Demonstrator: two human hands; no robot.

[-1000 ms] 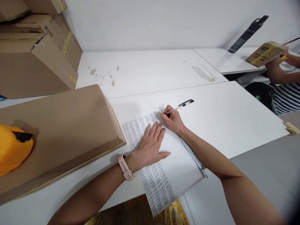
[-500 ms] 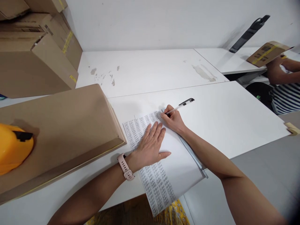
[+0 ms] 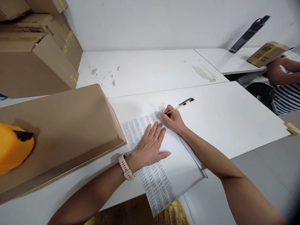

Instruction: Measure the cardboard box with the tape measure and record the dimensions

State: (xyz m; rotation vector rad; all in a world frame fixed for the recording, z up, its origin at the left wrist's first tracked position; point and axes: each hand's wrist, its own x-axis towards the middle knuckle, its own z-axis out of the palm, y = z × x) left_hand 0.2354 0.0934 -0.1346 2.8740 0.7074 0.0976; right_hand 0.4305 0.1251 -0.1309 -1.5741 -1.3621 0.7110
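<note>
A white sheet (image 3: pixel 168 170) covered in rows of small handwriting lies on the white table (image 3: pixel 225 115), its lower end hanging over the front edge. My left hand (image 3: pixel 150 145), with a pink watch on the wrist, lies flat and open on the sheet, holding it down. My right hand (image 3: pixel 172 120) is closed on a pen (image 3: pixel 181 105) with a black cap end; the tip touches the top right of the written rows. A thin grey strip (image 3: pixel 193 155) runs under the sheet's right edge.
A long cardboard box (image 3: pixel 58 134) lies to the left with a yellow tape dispenser (image 3: pixel 14 148) on it. More cardboard boxes (image 3: pixel 35 56) are stacked at the back left. At the far right another person in a striped top (image 3: pixel 284 98) holds a small cardboard box (image 3: pixel 267 53).
My hands and the pen have barely moved. The other person's small box at the far right has shifted slightly.
</note>
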